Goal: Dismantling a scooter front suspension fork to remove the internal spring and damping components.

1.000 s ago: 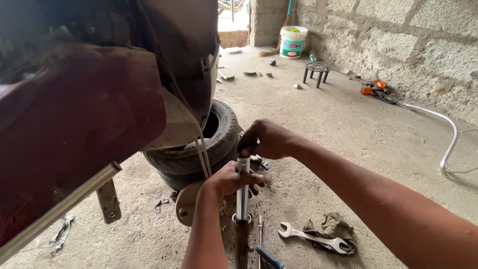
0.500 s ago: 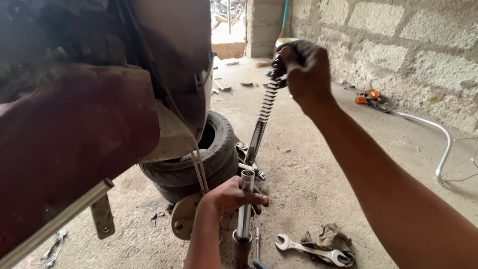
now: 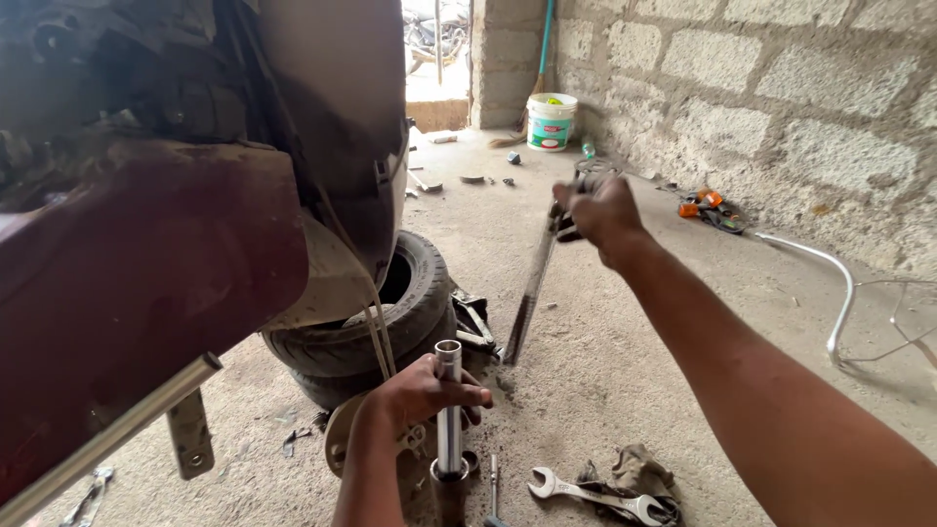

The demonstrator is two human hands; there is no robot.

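Gripping the upright chrome fork tube point(image 3: 448, 410) near its upper end, the left hand point(image 3: 422, 395) has its fingers wrapped closed around it; the tube stands vertical on the concrete floor point(image 3: 605, 371), just in front of the stacked tyres point(image 3: 390, 322) and below the maroon body panel point(image 3: 146, 283). The right hand point(image 3: 597, 208) is raised at arm's length with fingers closed around the top of a long coil spring point(image 3: 530, 293), motion-blurred, hanging slanted down toward the tyres, clear of the tube. A combination wrench point(image 3: 595, 495) lies beside a rag point(image 3: 634, 473) right of the tube's base; a white bucket point(image 3: 550, 121) stands by the block wall point(image 3: 781, 107).
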